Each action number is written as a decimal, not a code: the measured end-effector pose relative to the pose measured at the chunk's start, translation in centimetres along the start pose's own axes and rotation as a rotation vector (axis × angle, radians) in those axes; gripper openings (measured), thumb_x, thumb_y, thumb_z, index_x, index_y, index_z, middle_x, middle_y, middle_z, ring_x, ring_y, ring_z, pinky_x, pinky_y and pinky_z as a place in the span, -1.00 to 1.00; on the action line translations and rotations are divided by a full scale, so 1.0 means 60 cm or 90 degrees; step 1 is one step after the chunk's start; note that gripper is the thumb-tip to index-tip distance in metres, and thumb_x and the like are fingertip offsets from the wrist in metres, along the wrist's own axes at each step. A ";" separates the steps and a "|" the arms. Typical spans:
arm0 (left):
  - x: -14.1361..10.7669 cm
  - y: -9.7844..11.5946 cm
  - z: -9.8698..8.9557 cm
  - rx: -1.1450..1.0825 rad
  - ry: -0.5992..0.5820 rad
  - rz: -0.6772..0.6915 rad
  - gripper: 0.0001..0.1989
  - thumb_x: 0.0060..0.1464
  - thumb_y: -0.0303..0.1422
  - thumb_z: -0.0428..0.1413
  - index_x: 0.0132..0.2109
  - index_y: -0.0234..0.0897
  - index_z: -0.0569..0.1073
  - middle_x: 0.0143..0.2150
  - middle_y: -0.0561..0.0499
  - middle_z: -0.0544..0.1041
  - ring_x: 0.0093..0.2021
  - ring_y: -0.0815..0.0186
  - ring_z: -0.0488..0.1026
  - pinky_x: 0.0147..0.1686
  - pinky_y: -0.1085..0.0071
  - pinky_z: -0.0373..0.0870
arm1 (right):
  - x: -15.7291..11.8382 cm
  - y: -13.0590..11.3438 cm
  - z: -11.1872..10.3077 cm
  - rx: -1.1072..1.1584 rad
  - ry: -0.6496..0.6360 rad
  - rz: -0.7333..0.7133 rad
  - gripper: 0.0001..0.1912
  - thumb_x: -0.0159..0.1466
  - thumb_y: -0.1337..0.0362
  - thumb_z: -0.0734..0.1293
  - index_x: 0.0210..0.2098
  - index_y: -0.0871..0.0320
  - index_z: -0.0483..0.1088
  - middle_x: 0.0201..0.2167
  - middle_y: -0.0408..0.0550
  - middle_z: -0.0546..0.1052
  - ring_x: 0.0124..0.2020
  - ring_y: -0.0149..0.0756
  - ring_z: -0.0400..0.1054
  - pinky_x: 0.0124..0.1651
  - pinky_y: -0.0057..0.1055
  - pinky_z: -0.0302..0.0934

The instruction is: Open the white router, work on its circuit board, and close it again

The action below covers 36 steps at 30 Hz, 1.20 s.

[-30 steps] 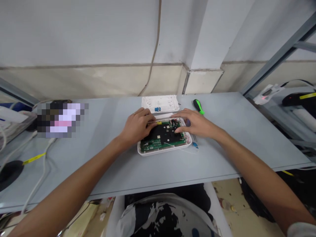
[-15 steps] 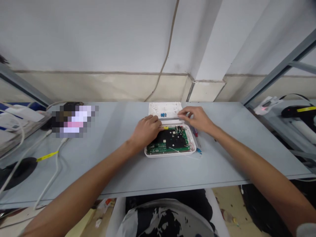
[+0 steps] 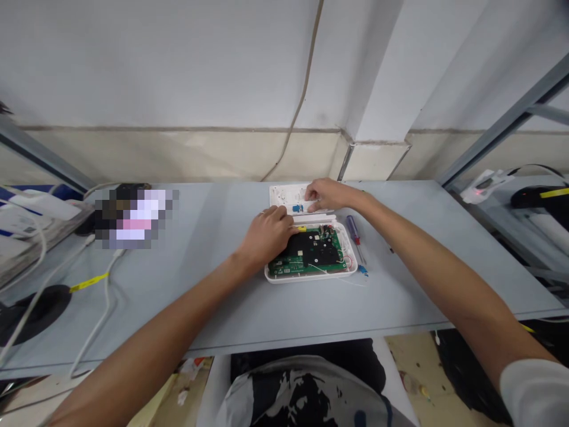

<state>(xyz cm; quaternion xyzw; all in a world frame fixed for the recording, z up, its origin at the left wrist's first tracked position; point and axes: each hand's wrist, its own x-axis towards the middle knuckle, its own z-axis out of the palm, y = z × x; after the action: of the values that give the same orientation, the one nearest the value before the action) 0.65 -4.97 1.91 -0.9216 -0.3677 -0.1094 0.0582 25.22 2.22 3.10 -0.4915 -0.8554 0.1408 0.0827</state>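
A white plastic housing [image 3: 311, 279] lies open on the bench, a green circuit board [image 3: 288, 267] with a black plate [image 3: 317, 248] inside it. My left hand [image 3: 271, 234] is closed over its far left corner, fingertips by a yellow label. Behind it lies a white cover [image 3: 278, 193], inner side up, with a small blue part [image 3: 297, 209] on it. My right hand [image 3: 326, 194] is over this cover, thumb and curled fingers apart, close to the blue part. Nothing shows between them. A purple-handled screwdriver [image 3: 352, 228] lies right of the housing.
Small blue scraps [image 3: 363, 270] lie by the screwdriver tip. On the left are a pixelated lit object [image 3: 137, 219], white cables [image 3: 106, 302] and a black round base [image 3: 40, 311]. A white device with a red light [image 3: 482, 188] stands at the right. A wall borders the bench's back.
My right hand has moved left, from the cover's right edge to above it near the blue part. The screwdriver handle is now uncovered. My left hand stays on the housing.
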 end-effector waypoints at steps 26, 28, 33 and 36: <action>0.007 -0.033 -0.008 -0.192 0.030 -0.012 -0.83 0.36 -0.26 0.18 -0.15 -0.29 0.53 -0.21 -0.09 0.61 -0.22 0.15 0.54 -0.20 0.26 0.41 | -0.356 -0.161 0.084 0.358 0.114 0.366 -0.64 0.27 0.30 0.30 0.06 0.11 0.48 -0.40 -0.18 0.61 -0.42 -0.29 0.50 -0.25 -0.33 0.34; 0.017 -0.053 -0.011 -0.249 0.040 -0.038 -0.84 0.34 -0.28 0.17 -0.19 -0.27 0.52 -0.26 -0.04 0.60 -0.30 0.22 0.51 -0.24 0.30 0.39 | -0.357 -0.166 0.090 0.321 0.161 0.364 -0.70 0.31 0.27 0.30 0.02 0.08 0.51 -0.35 -0.16 0.62 -0.36 -0.27 0.51 -0.22 -0.31 0.33; 0.094 -0.116 -0.009 -0.238 0.014 -0.032 -0.92 0.19 -0.35 0.23 -0.21 -0.27 0.57 -0.17 -0.08 0.63 -0.17 0.18 0.52 -0.12 0.27 0.42 | -0.359 -0.172 0.100 0.228 0.167 0.351 -0.91 0.35 0.19 0.39 -0.24 0.06 0.46 -0.41 -0.16 0.56 -0.40 -0.26 0.43 -0.30 -0.33 0.25; 0.162 -0.140 -0.003 -0.278 0.004 -0.010 -0.79 0.14 -0.26 0.28 -0.11 -0.26 0.61 -0.03 -0.13 0.63 0.00 0.11 0.53 -0.01 0.23 0.44 | -0.360 -0.179 0.106 0.192 0.222 0.338 -0.96 0.36 0.28 0.35 -0.21 0.05 0.47 -0.37 -0.16 0.56 -0.41 -0.29 0.42 -0.31 -0.34 0.26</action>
<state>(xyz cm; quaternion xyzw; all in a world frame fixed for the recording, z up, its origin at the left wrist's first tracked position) 1.69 7.51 4.69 -0.9092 -0.3423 -0.1900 -0.1422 25.50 -22.58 0.48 -0.6954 -0.6405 0.1961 0.2602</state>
